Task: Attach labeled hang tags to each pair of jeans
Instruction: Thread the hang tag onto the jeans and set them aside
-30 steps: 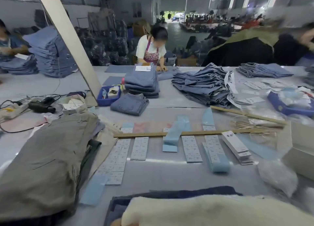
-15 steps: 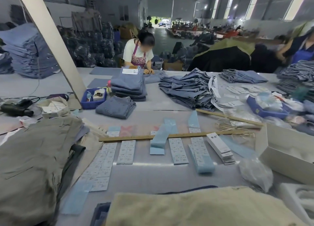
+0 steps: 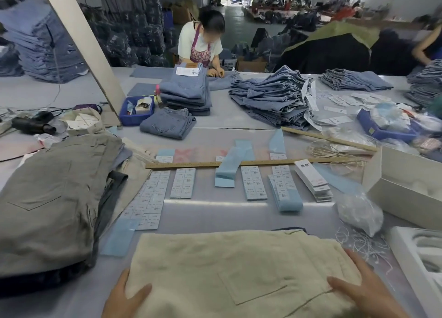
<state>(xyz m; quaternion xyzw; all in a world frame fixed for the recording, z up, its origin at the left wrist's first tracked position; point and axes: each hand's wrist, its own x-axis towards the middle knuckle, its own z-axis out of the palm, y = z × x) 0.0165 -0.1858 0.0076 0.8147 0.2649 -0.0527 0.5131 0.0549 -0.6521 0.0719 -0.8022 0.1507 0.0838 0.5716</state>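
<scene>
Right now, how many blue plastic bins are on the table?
2. One blue bin sits left of the stacked blue jeans; the other blue bin lies at the far right, partly hidden under plastic bags.

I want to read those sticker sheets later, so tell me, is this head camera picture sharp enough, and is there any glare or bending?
Head view: the print on the sticker sheets is too small and soft to read; a pale band of glare crosses the table just below them; wide-angle distortion bows the wooden ruler and leans the post; the far hall is blurred.
</scene>
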